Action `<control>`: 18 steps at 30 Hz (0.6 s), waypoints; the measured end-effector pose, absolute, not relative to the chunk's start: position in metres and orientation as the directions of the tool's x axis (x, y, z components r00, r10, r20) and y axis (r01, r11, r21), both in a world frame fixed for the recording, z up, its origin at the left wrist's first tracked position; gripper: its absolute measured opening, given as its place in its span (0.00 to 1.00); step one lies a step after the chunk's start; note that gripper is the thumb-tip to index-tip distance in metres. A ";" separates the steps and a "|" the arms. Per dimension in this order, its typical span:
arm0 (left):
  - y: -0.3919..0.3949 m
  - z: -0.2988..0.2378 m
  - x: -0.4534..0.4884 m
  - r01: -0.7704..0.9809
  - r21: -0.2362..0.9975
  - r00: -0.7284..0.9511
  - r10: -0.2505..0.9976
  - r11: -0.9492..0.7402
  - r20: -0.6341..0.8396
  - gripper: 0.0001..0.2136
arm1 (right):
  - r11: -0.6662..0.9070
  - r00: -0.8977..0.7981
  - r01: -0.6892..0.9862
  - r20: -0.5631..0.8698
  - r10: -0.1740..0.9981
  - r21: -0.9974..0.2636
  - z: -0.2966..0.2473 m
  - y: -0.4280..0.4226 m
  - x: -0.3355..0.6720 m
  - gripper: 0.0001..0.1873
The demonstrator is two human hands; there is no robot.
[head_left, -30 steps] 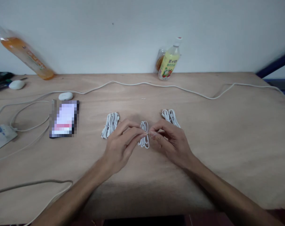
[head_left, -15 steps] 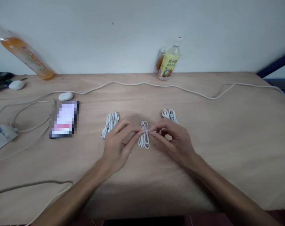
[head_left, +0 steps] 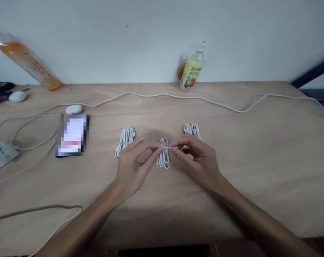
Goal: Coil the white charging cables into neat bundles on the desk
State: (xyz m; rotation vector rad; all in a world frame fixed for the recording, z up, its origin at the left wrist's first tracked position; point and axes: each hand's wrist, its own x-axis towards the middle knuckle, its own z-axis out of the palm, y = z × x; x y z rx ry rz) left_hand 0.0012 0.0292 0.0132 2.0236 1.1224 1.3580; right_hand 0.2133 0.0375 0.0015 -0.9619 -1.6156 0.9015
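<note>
Clock centred on the middle cable bundle (head_left: 163, 161), 12 = toward the wall (head_left: 111, 39).

Middle bundle: white, coiled, lying on the wooden table (head_left: 263, 157) between the two hands, long axis roughly 12 to 6. Thin white tie (head_left: 175, 147) crosses it near its middle, pointing toward 3.

Left hand (head_left: 132, 166) comes in from 8. Thumb and index tips together at the bundle's 9 o'clock edge, pinched on the tie; tie end there hidden by the fingers.

Right hand (head_left: 201, 159) comes in from 4. Thumb and index tips close together just off the bundle's 3 o'clock side, tie end showing past them. Can't tell if they're clamped on it or just alongside.

Two more coiled white bundles: left bundle (head_left: 124, 138) between 9 and 10, partly behind the left hand; right bundle (head_left: 193, 130) at 2, partly behind the right hand.

Rest: phone (head_left: 73, 134) at 9, screen lit, pixelated. Small white case (head_left: 74, 109) at 10, just beyond the phone. Orange bottle (head_left: 30, 66) at 10, farther out. Yellow-labelled bottle (head_left: 192, 73) at 1, near the wall. Long white cable (head_left: 153, 96) runs across at 12.
</note>
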 end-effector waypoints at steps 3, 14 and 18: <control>0.029 0.016 0.004 0.335 0.802 0.154 0.868 -0.495 0.472 0.04 | 0.360 -0.162 0.122 0.339 0.927 -0.925 0.003 0.037 0.212 0.03; 0.031 0.016 0.007 0.172 0.964 -0.008 0.979 -0.201 0.205 0.03 | 0.338 -0.217 0.161 0.301 0.929 -0.927 -0.001 0.036 0.208 0.04; 0.030 0.017 0.009 0.166 0.971 -0.016 0.984 -0.173 0.178 0.02 | 0.498 -0.270 0.243 0.435 0.859 -0.833 -0.003 0.033 0.207 0.06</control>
